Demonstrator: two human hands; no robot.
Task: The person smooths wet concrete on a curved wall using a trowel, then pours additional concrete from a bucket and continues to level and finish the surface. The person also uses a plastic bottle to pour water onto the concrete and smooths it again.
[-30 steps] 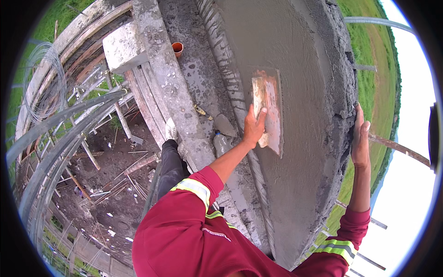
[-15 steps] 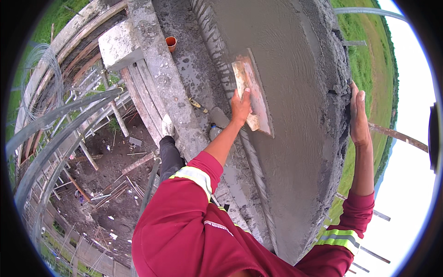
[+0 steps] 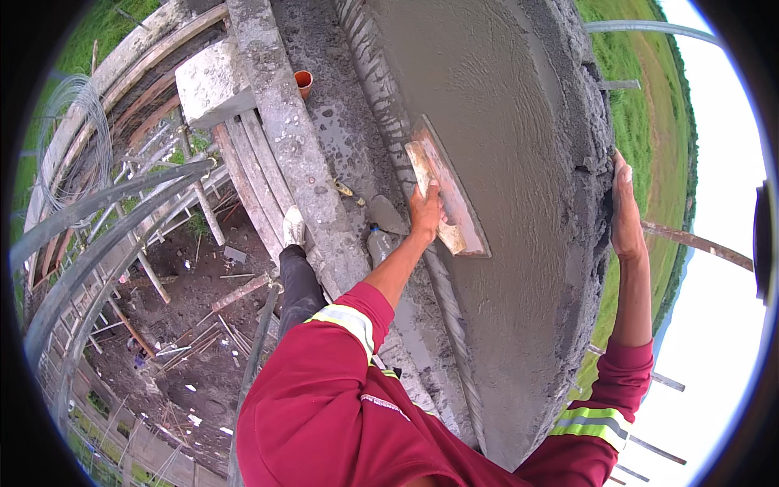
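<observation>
My left hand (image 3: 424, 216) grips the wooden handle of a flat steel plastering trowel (image 3: 460, 213), whose blade lies tilted lengthwise on wet grey mortar (image 3: 503, 114) beside a ridged band. My right hand (image 3: 627, 203) rests against the rough outer edge (image 3: 594, 170) of the mortared top, fingers stretched out and pressed along it. Left of the plastering trowel, a pointing trowel (image 3: 388, 216) with a yellow-and-black handle lies on the wet concrete strip, beside a plastic bottle (image 3: 381, 247) partly behind my left arm.
An orange cup (image 3: 304, 83) stands by a concrete beam (image 3: 284, 138) with a pale block (image 3: 213, 81). My shoe (image 3: 294, 225) is on the beam's inner side near planks (image 3: 250, 187). Bent steel bars (image 3: 97, 219) and coiled wire cross a drop (image 3: 203, 341); bars jut outward over grass at right.
My left hand and plastering trowel first moved forward and left, then slightly back toward me, the trowel now more slanted. My right hand has shifted a little along the edge.
</observation>
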